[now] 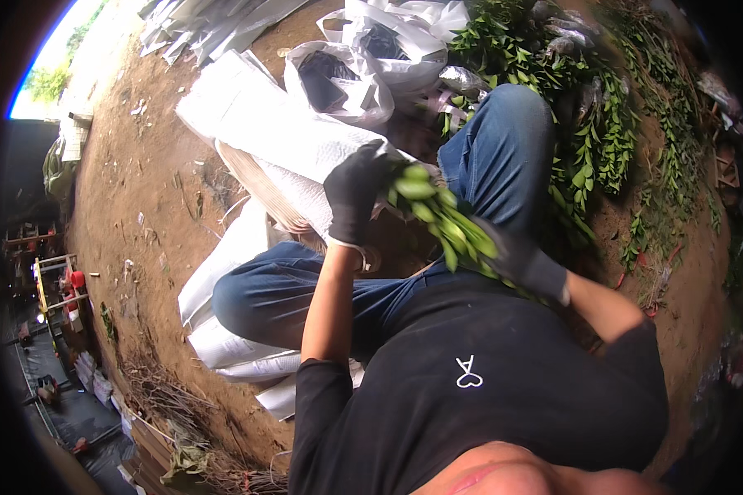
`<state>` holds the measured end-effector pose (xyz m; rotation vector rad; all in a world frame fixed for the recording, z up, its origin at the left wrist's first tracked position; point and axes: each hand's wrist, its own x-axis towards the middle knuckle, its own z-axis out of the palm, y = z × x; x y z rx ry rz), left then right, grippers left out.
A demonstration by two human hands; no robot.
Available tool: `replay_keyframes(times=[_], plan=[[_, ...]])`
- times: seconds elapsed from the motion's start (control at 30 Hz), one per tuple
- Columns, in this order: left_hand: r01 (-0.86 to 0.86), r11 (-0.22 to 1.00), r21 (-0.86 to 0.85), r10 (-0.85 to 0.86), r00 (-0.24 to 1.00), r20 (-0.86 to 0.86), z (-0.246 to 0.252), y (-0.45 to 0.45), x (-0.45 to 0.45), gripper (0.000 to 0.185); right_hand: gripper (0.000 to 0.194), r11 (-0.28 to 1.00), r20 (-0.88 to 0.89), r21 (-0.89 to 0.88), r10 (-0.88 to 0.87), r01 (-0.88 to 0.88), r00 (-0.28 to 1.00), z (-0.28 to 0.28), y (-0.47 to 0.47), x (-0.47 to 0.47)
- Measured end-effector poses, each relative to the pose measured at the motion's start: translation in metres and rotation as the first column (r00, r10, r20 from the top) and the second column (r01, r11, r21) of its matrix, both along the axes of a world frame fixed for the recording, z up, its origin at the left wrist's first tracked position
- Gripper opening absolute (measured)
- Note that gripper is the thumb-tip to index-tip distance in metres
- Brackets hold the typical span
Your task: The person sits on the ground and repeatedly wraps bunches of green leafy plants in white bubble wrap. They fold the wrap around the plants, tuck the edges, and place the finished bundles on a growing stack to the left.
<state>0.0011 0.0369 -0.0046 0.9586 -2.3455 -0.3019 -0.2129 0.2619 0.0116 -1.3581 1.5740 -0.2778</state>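
A bunch of leafy green stems (436, 213) spans the gap between my hands, slanting down to the right above my lap. My left hand (356, 192), in a black glove, is closed around its upper left end. At the lower right end, my right hand (523, 257), also gloved, grips the stems and looks blurred. White woven sacks (272, 117) lie just beyond my left hand, over a stack of pale folded sheets (254, 179). My fingers are partly hidden by leaves and shadow.
White plastic bags (337, 80) with dark lining stand ahead. Heaped leafy branches (600, 124) cover the ground at right. More white sacks (235, 253) lie beside my left knee. Dry twigs (161, 396) and cardboard (145, 458) are at lower left, on the dirt floor (130, 210).
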Motion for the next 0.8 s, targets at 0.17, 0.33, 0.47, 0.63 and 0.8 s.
replay_keyframes(times=[0.17, 0.33, 0.47, 0.63, 0.8], plan=[[-0.106, 0.981, 0.160, 0.108, 0.994, -0.002, 0.038, 0.042, 0.015, 0.026, 0.046, 0.831, 0.696, -0.484, 0.177, 0.274, 0.696, -0.058, -0.202, 0.077], [-0.177, 0.983, 0.046, 0.180, 0.980, -0.084, 0.050, 0.034, 0.047, 0.030, 0.039, 0.362, 0.067, -0.931, 0.301, -0.049, 0.951, -0.073, -0.270, 0.136], [-0.305, 0.951, 0.051, 0.309, 0.948, -0.080, 0.058, 0.025, 0.065, 0.039, 0.043, 0.611, -0.062, -0.725, 0.402, -0.318, 0.914, -0.030, -0.224, 0.119], [-0.118, 0.968, 0.221, 0.148, 0.982, -0.120, 0.065, 0.022, 0.055, 0.051, 0.043, 0.479, -0.359, -0.626, 0.523, -0.615, 0.773, -0.010, -0.184, 0.090], [-0.091, 0.992, 0.092, 0.099, 0.991, -0.091, 0.071, 0.013, 0.051, 0.054, 0.022, 0.247, -0.575, -0.664, 0.433, -0.705, 0.694, -0.047, -0.226, 0.107]])
